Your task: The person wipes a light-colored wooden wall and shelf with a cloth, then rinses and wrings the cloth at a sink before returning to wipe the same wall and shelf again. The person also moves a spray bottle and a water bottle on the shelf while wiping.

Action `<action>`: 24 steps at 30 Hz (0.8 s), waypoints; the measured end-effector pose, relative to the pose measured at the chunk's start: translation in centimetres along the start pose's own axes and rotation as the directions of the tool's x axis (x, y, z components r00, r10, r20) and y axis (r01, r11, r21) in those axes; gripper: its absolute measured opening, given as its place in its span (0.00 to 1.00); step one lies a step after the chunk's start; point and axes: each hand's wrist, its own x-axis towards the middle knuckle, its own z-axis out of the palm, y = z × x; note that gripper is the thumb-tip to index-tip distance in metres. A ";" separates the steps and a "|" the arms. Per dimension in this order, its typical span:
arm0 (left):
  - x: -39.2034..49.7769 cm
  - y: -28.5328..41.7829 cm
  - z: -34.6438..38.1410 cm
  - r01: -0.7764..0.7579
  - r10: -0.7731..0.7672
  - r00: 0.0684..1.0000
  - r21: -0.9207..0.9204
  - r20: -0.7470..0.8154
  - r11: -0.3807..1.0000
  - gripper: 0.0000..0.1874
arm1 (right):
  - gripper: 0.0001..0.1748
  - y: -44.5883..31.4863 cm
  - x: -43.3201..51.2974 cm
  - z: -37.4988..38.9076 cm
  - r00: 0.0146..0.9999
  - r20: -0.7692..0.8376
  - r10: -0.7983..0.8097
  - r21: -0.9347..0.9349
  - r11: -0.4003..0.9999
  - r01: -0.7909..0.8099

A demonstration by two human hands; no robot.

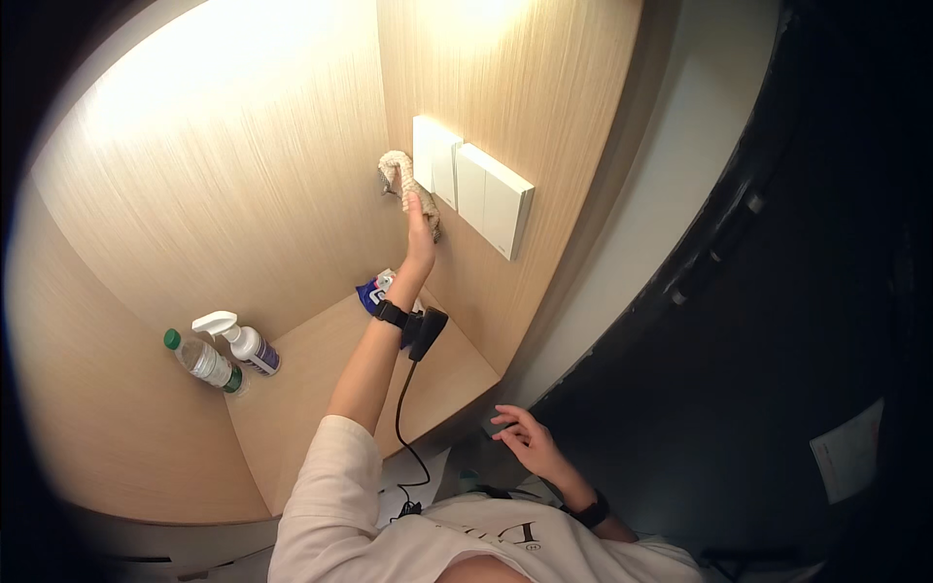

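My left hand (418,237) grips a beige textured cloth (399,164) and presses it to the wood-grain side panel (503,87), near the inner corner of the niche. Just right of the cloth are two white wall switch plates (492,200) set side by side. The palm and most fingers of that hand are hidden behind its edge and the cloth. Lower down, my right hand (532,444) hangs in front of my body, its fingers loosely curled and apart, holding nothing.
On the wooden shelf (313,393) stand a white spray bottle (251,346) and a clear plastic bottle with a green cap (208,364). A blue wipes-like packet (373,291) lies in the back corner, partly behind my wrist. A black cable (399,408) trails from my left wrist device (426,331).
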 end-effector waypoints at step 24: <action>-13.3 0.2 6.7 -0.208 0.132 0.974 0.509 0.182 0.835 0.34 | 0.24 -1.9 2.9 0.9 0.997 0.050 0.051 -0.041 0.998 -0.049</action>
